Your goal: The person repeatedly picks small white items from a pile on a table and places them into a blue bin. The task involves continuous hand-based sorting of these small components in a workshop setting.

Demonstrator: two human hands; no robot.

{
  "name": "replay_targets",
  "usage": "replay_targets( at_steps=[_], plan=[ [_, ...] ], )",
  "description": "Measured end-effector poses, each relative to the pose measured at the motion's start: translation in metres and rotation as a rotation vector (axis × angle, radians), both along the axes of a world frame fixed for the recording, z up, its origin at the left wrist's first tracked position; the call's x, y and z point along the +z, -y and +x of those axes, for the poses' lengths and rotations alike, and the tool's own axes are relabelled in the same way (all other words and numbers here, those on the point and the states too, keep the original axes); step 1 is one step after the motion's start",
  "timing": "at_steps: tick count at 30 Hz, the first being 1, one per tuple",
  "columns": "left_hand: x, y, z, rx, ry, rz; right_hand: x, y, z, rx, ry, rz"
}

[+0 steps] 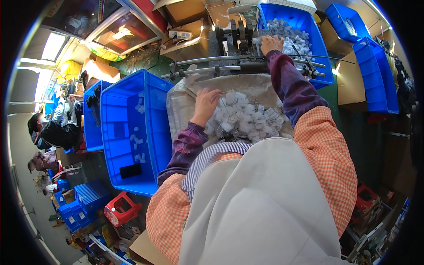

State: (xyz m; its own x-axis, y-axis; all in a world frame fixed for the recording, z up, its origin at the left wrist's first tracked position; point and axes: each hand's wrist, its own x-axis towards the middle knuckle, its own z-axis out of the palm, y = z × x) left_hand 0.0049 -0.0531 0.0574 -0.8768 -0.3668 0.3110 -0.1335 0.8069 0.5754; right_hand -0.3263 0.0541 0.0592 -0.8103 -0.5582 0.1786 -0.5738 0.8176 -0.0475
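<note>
My left hand [206, 105] is over the left edge of a pile of small white plastic pieces [240, 112], with thumb and fingers drawn together. Whatever lies between those fingertips is too small to make out. Thin wire-like strands show among the pieces, which rest on a pale cloth [181, 104] in front of me. Farther off, my right hand [271, 44] reaches to the right side of a dark metal machine [238, 39]. Its fingers are bent down at a pale part there, and their tips are partly hidden. Two metal rods [207, 62] run across below the machine.
A blue bin [148, 115] at my left holds a few white pieces and a black flat object [130, 171]. Another blue bin [320, 44] behind my right hand is heaped with pale pieces [291, 37]. Cardboard boxes [190, 44] stand beyond. A red stool [121, 208] is lower left.
</note>
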Motion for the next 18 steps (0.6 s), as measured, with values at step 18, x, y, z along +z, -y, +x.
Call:
replay_targets(
  at_steps=[18],
  plan=[
    [0.034, -0.019, -0.021, 0.040, -0.139, 0.330, -0.005, 0.036, 0.046, 0.081, -0.024, -0.102]
  ],
)
